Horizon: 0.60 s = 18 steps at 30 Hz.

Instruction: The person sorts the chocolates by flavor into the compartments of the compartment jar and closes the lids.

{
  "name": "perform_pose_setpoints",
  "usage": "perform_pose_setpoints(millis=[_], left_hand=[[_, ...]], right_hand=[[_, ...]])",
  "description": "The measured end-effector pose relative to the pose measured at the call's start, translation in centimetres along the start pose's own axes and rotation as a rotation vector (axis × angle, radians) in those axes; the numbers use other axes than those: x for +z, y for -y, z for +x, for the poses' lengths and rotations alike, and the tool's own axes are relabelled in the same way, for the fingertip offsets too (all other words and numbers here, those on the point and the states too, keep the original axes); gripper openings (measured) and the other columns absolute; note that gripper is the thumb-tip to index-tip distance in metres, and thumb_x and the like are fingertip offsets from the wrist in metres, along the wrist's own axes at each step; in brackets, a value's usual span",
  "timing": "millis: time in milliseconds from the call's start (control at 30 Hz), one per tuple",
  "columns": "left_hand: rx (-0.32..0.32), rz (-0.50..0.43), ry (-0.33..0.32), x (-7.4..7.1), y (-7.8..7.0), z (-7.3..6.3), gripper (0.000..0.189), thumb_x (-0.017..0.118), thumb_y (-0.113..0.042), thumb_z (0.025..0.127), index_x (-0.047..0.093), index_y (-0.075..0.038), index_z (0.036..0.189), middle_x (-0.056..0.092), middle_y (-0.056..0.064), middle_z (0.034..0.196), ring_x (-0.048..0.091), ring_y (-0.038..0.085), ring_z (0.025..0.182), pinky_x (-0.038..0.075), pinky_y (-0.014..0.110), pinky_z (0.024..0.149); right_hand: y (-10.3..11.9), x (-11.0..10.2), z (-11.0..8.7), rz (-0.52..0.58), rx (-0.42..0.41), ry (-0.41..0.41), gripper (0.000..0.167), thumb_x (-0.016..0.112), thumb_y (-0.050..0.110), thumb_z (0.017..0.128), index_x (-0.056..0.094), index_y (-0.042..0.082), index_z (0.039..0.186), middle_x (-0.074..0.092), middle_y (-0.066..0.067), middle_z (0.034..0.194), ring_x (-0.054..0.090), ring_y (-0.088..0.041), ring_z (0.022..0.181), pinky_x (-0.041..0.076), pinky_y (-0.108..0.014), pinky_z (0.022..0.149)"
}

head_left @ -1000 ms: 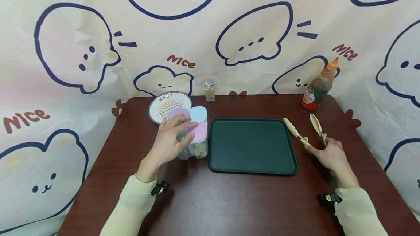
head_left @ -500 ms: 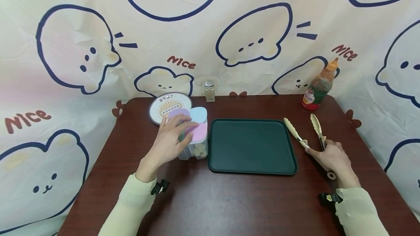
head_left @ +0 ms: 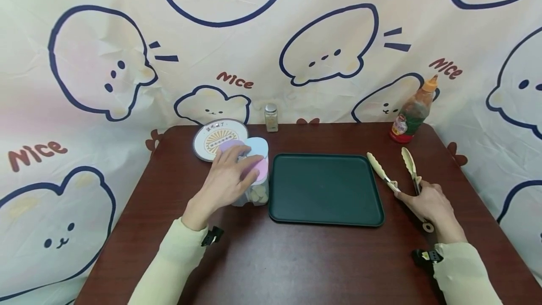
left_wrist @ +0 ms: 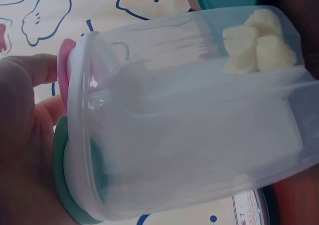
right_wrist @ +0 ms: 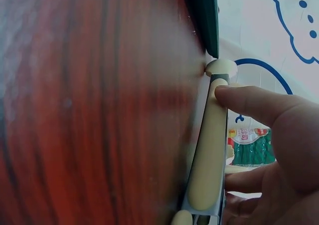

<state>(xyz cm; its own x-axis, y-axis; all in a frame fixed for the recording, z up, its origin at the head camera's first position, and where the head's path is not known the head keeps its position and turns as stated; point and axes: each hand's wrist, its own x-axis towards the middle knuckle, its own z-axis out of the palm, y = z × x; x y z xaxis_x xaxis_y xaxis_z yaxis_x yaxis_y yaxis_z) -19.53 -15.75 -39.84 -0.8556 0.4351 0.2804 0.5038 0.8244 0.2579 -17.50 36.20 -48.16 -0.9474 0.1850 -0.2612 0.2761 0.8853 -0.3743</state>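
Observation:
In the head view my left hand (head_left: 224,178) lies over the lids of a clear multi-compartment storage container (head_left: 245,196), thumb and forefinger at its pink lid (head_left: 260,171). From the left wrist, the thumb touches that lid's edge and the hand covers part of the green lid (left_wrist: 62,170). Pale, rounded pieces (left_wrist: 261,43) sit in one compartment; the nearer one looks bare. My right hand (head_left: 429,201) holds spread metal tongs (head_left: 415,211) with cream tips beside the tray. Its thumb presses one cream-padded arm (right_wrist: 208,145) in the right wrist view, other fingers behind.
A dark green tray (head_left: 326,189) lies between the hands on the brown table (head_left: 296,262). Behind the container is a round patterned plate (head_left: 218,131); a small shaker jar (head_left: 271,119) stands at the back edge. The sauce bottle (head_left: 410,114) is at back right.
My left hand has shifted slightly right and its fingers reach further over the pink lid. The right hand has settled lower around the tongs, whose end ring now shows below it.

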Motion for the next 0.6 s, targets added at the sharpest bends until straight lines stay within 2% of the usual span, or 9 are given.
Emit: perform_pose_setpoints(millis=[300, 600], left_hand=[[-0.014, 0.042, 0.010, 0.04, -0.13, 0.54, 0.049, 0.056, -0.043, 0.094, 0.056, -0.028, 0.141, 0.048, 0.008, 0.142, 0.036, 0.030, 0.135, 0.025, 0.059, 0.115], [-0.041, 0.029, 0.075, -0.13, -0.11, 0.94, 0.049, 0.051, -0.045, 0.099, 0.052, -0.029, 0.145, 0.042, 0.006, 0.156, 0.027, 0.036, 0.148, 0.017, 0.067, 0.119]], right_hand=[[-0.10, -0.18, -0.05, -0.002, -0.015, 0.013, 0.112, 0.049, 0.070, 0.091, 0.012, -0.016, 0.151, 0.028, -0.048, 0.134, 0.043, -0.061, 0.113, 0.043, -0.069, 0.087], [-0.06, -0.38, -0.07, -0.004, -0.021, 0.021, 0.112, 0.050, 0.070, 0.091, 0.013, -0.018, 0.150, 0.027, -0.048, 0.135, 0.042, -0.061, 0.114, 0.043, -0.070, 0.088]])
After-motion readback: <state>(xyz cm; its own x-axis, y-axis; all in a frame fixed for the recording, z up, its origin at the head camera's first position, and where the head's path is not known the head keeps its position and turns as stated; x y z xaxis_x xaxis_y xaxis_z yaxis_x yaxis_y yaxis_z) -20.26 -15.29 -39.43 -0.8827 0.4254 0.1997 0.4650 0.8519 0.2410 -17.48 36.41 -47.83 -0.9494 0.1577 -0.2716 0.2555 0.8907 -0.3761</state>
